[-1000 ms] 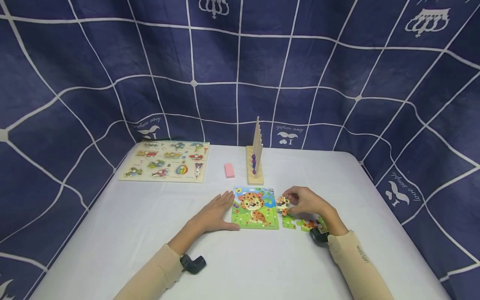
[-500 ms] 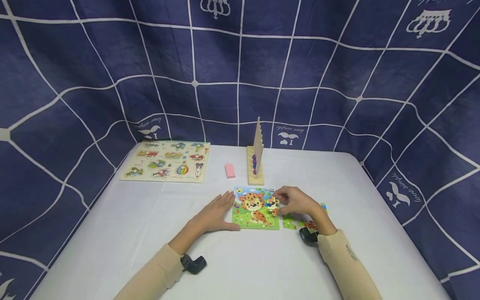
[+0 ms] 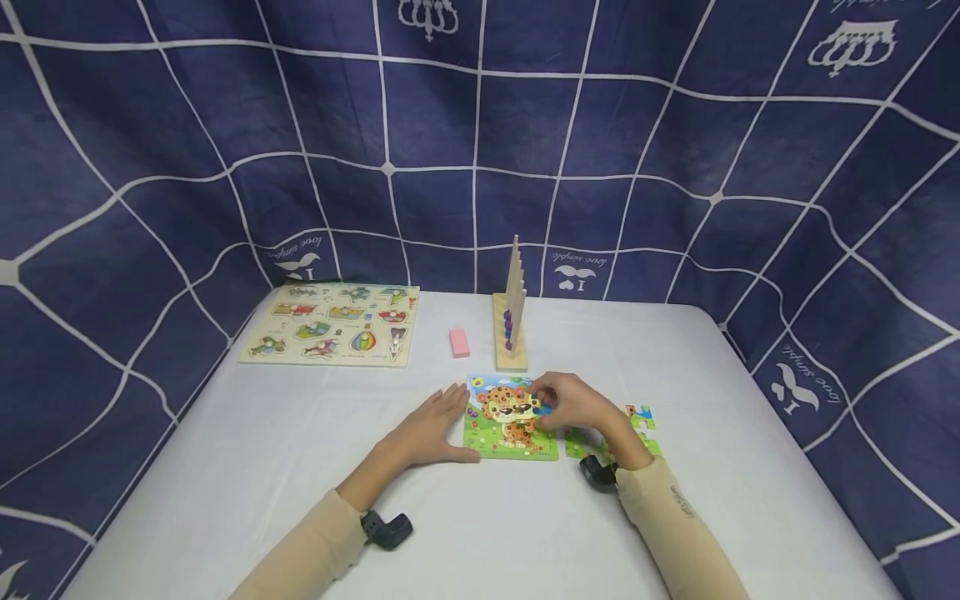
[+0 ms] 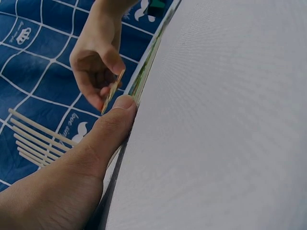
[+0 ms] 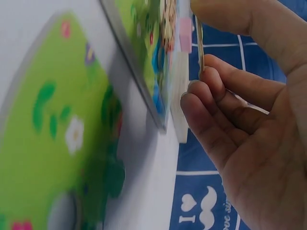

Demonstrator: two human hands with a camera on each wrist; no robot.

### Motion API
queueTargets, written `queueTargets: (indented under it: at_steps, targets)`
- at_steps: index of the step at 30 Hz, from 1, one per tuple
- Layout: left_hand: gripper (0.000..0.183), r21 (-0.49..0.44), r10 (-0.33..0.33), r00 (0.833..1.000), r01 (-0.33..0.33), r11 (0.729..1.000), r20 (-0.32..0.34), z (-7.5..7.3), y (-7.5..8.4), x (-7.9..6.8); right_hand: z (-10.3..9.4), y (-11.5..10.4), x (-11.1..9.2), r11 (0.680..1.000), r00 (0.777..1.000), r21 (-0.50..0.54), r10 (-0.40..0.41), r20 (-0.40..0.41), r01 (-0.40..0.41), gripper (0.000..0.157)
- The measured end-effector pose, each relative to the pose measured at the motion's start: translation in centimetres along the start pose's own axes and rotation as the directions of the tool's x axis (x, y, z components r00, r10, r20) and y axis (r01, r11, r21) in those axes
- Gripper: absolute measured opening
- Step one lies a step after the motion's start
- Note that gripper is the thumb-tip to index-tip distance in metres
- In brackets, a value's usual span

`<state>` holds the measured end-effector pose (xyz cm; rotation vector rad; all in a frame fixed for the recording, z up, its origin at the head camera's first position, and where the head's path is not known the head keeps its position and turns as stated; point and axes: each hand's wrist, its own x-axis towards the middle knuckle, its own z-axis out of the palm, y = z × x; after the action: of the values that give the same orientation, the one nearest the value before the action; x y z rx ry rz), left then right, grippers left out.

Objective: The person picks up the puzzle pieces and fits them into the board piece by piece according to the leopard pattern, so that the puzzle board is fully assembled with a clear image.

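A square puzzle board (image 3: 483,442) with a spotted leopard cub on grass lies flat on the white table. My left hand (image 3: 427,427) rests at its left side, fingers extended along the edge and thumb by the near corner. Over the right half of the board, my right hand (image 3: 577,402) pinches a jigsaw piece (image 3: 529,410) showing part of the cub. In the right wrist view that piece (image 5: 200,45) appears edge-on between thumb and fingers, raised above the board (image 5: 136,62). Loose green puzzle pieces (image 3: 641,421) lie right of the board, partly under the right forearm.
Behind the board stands a wooden peg rack (image 3: 512,358) with purple beads. A pink block (image 3: 459,342) sits left of it. At the back left lies a knob puzzle board (image 3: 337,325) with vehicle pictures. A dark blue curtain (image 3: 435,200) borders the table.
My right hand has carried the jigsaw piece leftward, from beside the board to over its right half. More loose pieces show behind the right wrist. The left hand has stayed in place.
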<state>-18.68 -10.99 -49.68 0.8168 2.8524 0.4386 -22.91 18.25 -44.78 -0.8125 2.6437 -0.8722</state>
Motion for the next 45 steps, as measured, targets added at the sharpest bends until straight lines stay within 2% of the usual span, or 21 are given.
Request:
queueTargets:
  at_steps: [18,31,45]
  targets:
    - [0.118,0.001,0.002,1.0,-0.002,1.0,0.003,0.2,-0.2,-0.1,1.6,-1.0,1.7,0.999,1.0,-0.032,-0.011,0.02,0.012,0.051]
    - [0.118,-0.007,-0.003,1.0,0.003,1.0,0.01,0.4,-0.1,-0.1,2.3,-1.4,2.4,0.997,0.999,-0.073,0.036,0.023,-0.034,0.049]
    - [0.118,0.004,-0.003,1.0,0.003,1.0,0.004,0.1,0.0,0.0,2.1,-2.1,2.7,0.991,0.997,-0.117,0.075,0.031,-0.071,0.05]
